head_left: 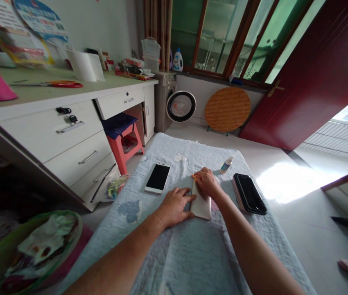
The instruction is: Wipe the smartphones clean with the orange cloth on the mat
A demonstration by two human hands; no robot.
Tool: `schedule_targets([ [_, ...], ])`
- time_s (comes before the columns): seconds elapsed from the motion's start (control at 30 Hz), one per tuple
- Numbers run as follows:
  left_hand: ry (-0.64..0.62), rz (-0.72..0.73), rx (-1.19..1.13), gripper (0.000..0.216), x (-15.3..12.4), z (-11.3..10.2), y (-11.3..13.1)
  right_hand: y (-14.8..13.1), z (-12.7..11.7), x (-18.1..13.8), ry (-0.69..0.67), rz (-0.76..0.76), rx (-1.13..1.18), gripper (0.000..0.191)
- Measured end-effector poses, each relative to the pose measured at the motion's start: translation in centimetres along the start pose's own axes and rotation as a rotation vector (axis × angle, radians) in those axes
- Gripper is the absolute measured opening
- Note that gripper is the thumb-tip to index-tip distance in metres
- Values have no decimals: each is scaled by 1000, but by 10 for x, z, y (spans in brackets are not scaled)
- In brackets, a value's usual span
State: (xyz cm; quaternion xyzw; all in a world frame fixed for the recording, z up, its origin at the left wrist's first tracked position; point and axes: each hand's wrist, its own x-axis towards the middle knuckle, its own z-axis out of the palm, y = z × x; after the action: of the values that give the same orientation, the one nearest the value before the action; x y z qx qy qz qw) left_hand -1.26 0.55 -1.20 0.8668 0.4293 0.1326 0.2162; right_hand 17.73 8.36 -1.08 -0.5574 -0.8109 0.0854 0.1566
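A pale gold phone (201,208) lies flat on the cloth-covered table, its plain side up. My left hand (175,205) is open, fingers spread, with fingertips and thumb touching the phone's left edge. Closed over the phone's far end, my right hand (207,182) presses a small orange cloth (195,177) against it; most of that cloth is hidden under the fingers. To the left rests a white phone (158,178) with a dark screen. On the right is a stack of phones (249,194), a black one on top. A small spray bottle (227,164) stands beyond my right hand.
A pale blue quilted cloth (192,266) covers the table. Left of it are a white desk (51,127), a pink stool (127,143) and a bin (80,233) with crumpled tissue. Beyond stand a washing machine (164,84) with its door open and a round wooden tabletop (227,108).
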Motion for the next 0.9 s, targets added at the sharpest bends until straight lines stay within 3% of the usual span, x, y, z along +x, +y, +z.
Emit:
schedule_targets([
  [0.27, 30, 33, -5, 61, 1, 5, -1, 33, -1, -26, 122, 122, 12, 25],
  [0.5, 23, 20, -29, 63, 1, 4, -2, 22, -7, -40, 109, 159, 36, 21],
  [0.7, 48, 2, -96, 78, 3, 5, -3, -8, -15, -65, -13, -3, 147, 20],
  [0.9, 41, 10, -90, 70, 2, 6, -6, -33, -33, -85, -287, -193, 318, 21],
])
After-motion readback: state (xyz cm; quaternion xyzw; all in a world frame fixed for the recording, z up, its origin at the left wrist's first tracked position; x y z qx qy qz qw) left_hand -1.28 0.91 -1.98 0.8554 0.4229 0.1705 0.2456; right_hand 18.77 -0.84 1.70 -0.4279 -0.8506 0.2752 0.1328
